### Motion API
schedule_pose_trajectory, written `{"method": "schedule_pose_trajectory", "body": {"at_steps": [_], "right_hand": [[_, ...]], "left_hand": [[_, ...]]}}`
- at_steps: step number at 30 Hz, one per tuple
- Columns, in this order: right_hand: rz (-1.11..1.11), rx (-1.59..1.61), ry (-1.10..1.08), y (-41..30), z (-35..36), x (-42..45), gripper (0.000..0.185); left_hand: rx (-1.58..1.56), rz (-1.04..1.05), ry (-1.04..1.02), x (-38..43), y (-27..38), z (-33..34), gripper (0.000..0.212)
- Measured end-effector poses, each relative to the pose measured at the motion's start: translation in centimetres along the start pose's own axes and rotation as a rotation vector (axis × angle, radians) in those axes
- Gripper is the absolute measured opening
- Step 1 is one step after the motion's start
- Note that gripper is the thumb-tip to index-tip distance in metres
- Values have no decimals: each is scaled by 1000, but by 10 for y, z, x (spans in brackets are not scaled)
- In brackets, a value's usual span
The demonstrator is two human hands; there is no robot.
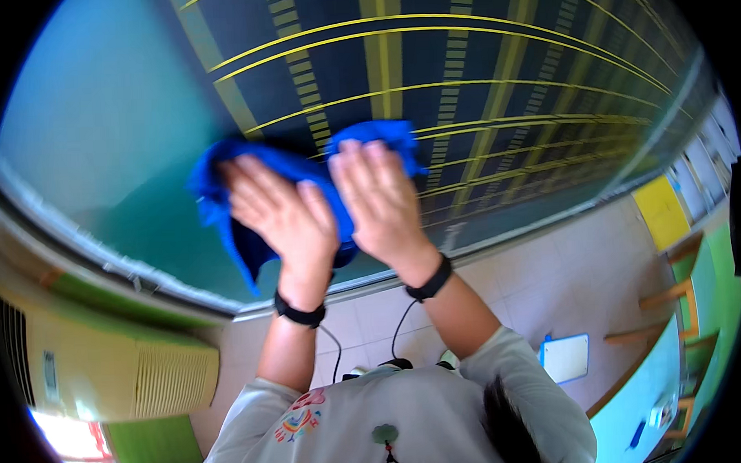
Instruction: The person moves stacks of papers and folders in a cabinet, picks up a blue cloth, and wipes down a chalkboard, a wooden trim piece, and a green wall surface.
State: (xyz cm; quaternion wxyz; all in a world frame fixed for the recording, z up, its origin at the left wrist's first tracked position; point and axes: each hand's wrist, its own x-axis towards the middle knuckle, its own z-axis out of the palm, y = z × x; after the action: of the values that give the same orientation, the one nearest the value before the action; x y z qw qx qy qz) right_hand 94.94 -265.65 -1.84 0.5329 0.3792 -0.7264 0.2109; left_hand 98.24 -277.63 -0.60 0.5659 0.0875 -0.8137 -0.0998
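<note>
A blue cloth lies bunched against a dark green board printed with yellow lines and bands. My left hand presses flat on the left part of the cloth, with its thumb spread and its fingertips over a fold. To the right, my right hand lies on the cloth's other part, fingers close together and pointing up the board. One cloth corner hangs below my left hand. Both palms face the board and are hidden. Each wrist wears a black band with a cable.
A metal frame edges the board's bottom. A beige floor-standing air conditioner is at lower left. On the right are a light-topped table, wooden chairs, a small white-topped item on the tiled floor and a yellow panel.
</note>
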Motion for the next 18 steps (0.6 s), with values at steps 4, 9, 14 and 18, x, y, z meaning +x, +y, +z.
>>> {"method": "schedule_pose_trajectory", "body": {"at_steps": [4, 9, 14, 18], "right_hand": [[-61, 23, -5, 49, -29, -4, 39], [-91, -25, -18, 137, -75, -23, 41], [-73, -34, -55, 218, -118, -48, 43], [-37, -46, -33, 279, -150, -64, 42]], "left_hand": [[34, 12, 116, -7, 44, 27, 72], [5, 35, 149, -19, 133, 69, 69], [13, 14, 149, -31, 224, 108, 68], [-1, 55, 92, -38, 288, 134, 68]]}}
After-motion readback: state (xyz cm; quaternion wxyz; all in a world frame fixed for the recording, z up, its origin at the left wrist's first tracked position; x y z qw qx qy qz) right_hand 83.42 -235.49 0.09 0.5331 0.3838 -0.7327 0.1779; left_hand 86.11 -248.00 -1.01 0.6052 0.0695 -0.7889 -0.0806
